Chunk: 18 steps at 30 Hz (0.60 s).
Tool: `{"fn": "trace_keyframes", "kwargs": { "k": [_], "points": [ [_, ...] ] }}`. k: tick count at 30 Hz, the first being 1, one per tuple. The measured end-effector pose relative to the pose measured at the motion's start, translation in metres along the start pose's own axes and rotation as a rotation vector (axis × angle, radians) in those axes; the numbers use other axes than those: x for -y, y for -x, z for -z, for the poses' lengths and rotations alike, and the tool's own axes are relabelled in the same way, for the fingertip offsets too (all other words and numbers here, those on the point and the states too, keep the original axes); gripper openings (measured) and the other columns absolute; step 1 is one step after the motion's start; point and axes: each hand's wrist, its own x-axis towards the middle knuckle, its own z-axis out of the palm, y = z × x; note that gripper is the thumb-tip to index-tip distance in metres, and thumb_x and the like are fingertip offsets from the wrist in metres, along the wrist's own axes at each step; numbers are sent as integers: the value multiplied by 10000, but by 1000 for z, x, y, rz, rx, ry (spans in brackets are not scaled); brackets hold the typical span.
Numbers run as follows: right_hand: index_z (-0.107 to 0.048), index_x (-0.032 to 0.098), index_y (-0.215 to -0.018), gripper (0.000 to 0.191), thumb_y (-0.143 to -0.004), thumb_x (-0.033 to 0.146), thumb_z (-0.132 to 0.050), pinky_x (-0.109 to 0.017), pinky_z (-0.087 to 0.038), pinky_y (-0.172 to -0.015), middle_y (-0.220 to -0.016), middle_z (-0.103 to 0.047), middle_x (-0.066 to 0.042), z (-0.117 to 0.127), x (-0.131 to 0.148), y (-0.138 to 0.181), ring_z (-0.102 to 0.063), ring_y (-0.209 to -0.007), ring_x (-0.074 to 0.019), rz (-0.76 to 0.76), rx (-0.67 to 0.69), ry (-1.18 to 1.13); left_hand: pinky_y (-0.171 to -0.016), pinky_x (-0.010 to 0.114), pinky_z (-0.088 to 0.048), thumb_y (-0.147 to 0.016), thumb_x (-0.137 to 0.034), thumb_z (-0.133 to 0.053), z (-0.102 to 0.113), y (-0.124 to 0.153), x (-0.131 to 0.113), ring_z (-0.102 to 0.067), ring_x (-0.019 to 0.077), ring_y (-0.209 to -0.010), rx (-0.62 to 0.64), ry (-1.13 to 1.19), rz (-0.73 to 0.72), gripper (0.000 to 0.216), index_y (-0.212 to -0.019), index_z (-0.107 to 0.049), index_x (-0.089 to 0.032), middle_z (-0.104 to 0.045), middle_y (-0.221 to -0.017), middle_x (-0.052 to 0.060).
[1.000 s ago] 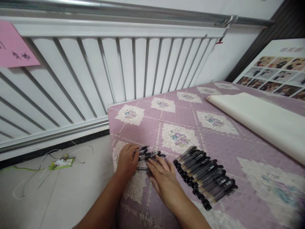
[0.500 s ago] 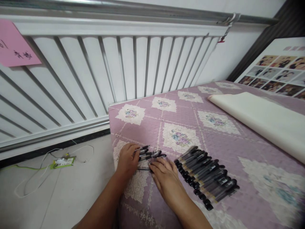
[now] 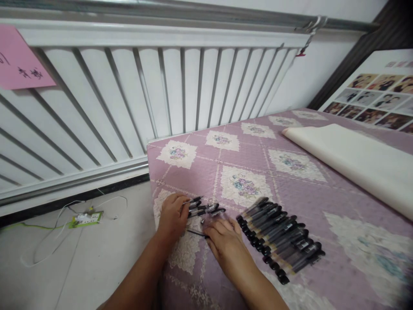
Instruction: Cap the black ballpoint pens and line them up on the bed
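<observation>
My left hand (image 3: 174,216) is closed round the near ends of a small bunch of black-capped pens (image 3: 197,211) on the bed cover. Their other ends poke out to the right of its fingers. Close beside it, my right hand (image 3: 225,237) rests low with bent fingers on a dark, thin pen (image 3: 196,233), whose end shows left of the fingertips; the fingers hide the rest. Just right of that hand, a row of clear pens with black caps (image 3: 280,234) lies side by side on the cover.
A purple quilted cover (image 3: 193,176) with flower patches spreads under everything. Behind it stands a white radiator (image 3: 190,90). A folded cream sheet (image 3: 351,159) and a photo board (image 3: 374,94) lie to the right. On the floor at left is a power strip (image 3: 85,218) with loose cables.
My right hand has drawn slightly toward me, and the thin pen under its fingers now slants more. My left hand and the row of pens look unchanged.
</observation>
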Motion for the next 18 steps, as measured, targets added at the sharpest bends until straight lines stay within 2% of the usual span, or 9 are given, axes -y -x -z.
{"fn": "trace_keyframes", "kwargs": {
  "k": [5,10,14,18],
  "points": [
    [-652,281,-900,180,-815,155,-557,-471,-322,-958,-834,-661,-21,-4,0,2,-582,-869,-208,-17,30,25,-867,366,-440,-837,-180,-500,1,0,-1,-565,195,-919,-1,7,-18,169,-922,-644,-206,-634,-947,53],
    [-656,258,-914,164,-799,165,-586,-437,-402,-871,-827,-653,-38,-3,-5,3,-584,-833,-223,-23,-17,-4,-852,359,-448,-845,-180,-490,2,1,-5,-561,192,-915,-18,25,-64,167,-918,-640,-201,-634,-941,60],
    [-643,197,-968,186,-867,201,-486,-362,-467,-750,-853,-640,-81,4,-13,3,-590,-825,-225,-82,-135,-132,-860,355,-450,-856,-182,-475,7,1,-6,-564,193,-927,-52,33,-64,175,-928,-634,-201,-639,-945,61],
    [-635,201,-998,236,-906,270,-429,-346,-470,-792,-919,-656,-78,13,-21,4,-601,-883,-212,-219,-269,-364,-852,336,-457,-875,-206,-457,13,1,-5,-575,184,-921,-112,59,2,181,-961,-616,-196,-640,-935,53]
  ]
}}
